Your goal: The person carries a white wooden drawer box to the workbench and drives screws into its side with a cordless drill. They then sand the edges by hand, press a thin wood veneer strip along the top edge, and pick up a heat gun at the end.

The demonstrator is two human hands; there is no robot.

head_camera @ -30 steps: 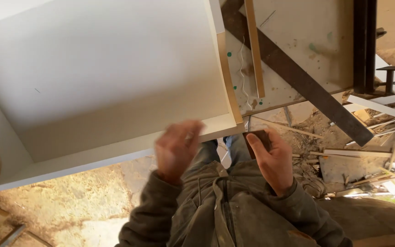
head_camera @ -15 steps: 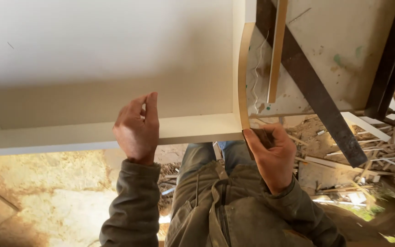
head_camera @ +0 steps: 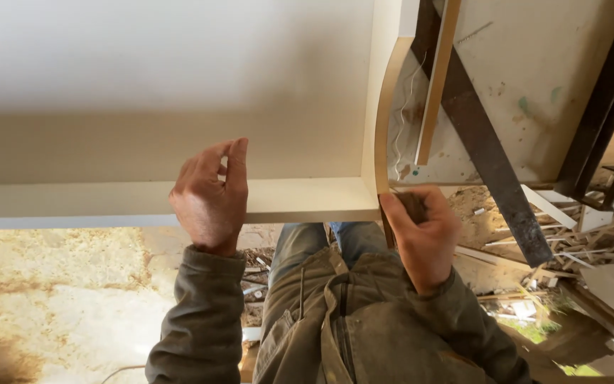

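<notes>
A large cream-white cabinet box (head_camera: 179, 85) lies open side up in front of me, its near side panel (head_camera: 300, 199) running across the view. My left hand (head_camera: 211, 195) rests against that near panel with fingers loosely curled, holding nothing. A thin tan edge-banding strip (head_camera: 384, 121) curves up along the cabinet's right corner. My right hand (head_camera: 424, 231) is closed on the lower end of this strip at the corner, together with a small dark tool that I cannot identify.
To the right stands a paint-stained workbench top (head_camera: 534, 85) with a wooden slat (head_camera: 435, 78) and a dark metal bar (head_camera: 492, 163) across it. Wood offcuts and shavings (head_camera: 570, 249) litter the floor at the right. Sawdust-covered ground (head_camera: 58, 299) lies at the left.
The view has shifted so the cabinet sits lower and closer. My left hand moved right along the near panel and settled there. My right hand stays at the strip's lower end.
</notes>
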